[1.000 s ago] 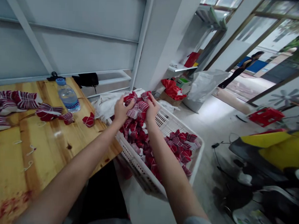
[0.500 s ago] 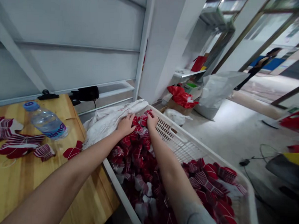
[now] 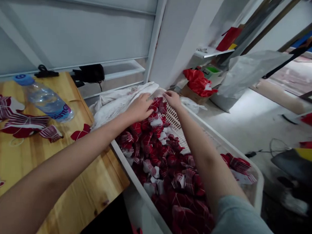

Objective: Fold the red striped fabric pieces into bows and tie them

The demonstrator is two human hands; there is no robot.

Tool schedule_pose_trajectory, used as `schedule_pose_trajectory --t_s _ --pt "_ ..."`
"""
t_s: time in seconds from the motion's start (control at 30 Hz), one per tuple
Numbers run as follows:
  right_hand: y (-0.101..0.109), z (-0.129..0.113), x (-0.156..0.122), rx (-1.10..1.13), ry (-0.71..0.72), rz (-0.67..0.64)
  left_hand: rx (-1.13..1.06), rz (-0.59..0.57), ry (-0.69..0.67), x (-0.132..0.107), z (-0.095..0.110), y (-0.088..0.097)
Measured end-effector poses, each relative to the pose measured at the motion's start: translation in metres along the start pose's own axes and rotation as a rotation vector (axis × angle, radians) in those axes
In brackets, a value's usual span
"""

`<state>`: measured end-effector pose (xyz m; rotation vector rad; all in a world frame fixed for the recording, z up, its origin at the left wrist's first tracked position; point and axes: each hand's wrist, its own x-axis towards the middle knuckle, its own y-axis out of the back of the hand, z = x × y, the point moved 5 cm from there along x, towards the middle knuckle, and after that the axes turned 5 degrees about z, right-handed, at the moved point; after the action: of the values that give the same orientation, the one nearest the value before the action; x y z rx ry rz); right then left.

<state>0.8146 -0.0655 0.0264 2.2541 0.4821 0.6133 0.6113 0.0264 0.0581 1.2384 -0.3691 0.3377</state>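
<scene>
A white plastic basket (image 3: 132,176) stands beside the table, filled with a heap of red-and-white striped fabric pieces (image 3: 159,162). My left hand (image 3: 140,107) lies with its fingers apart at the far end of the basket, on a crumpled white cloth (image 3: 117,106) and close to the red pieces. To its right, my right hand (image 3: 173,99) touches the top of the heap near the basket's far wall, with its fingers bunched. Whether it grips anything, I cannot tell. More striped pieces (image 3: 23,121) lie on the wooden table (image 3: 91,176), beneath my left forearm's reach.
A water bottle (image 3: 46,102) lies on the table. A black bag (image 3: 89,73) sits on a ledge behind it. Past the basket are a cardboard box with red plastic (image 3: 198,84) and a pale sack (image 3: 250,78). Cables (image 3: 273,149) cross the floor at right.
A bunch of pieces lifted between my hands a second ago is gone. My hands have come down and apart at the basket's far end, and my left hand has moved onto the white cloth.
</scene>
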Motion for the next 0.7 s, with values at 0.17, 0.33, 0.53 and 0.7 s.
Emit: schedule_pose_trajectory --t_s 0.17,0.33,0.53,0.7 --pt "0.058 -0.021 -0.044 -0.225 0.124 -0.126 -0.108 0.105 0.099 -0.047 -0.014 0.109" --pt "0.051 -0.115 -0.119 -0.170 0.401 -0.238 -0.102 -0.194 0.449 -0.138 -0.075 0.167" --pt "-0.019 -0.239 -0.193 -0.365 0.723 -0.428 0.023 -0.270 0.529 -0.217 -0.090 0.145" --pt "-0.063 -0.254 -0.208 -0.351 0.624 -0.514 0.141 -0.122 0.580 -0.233 -0.071 0.115"
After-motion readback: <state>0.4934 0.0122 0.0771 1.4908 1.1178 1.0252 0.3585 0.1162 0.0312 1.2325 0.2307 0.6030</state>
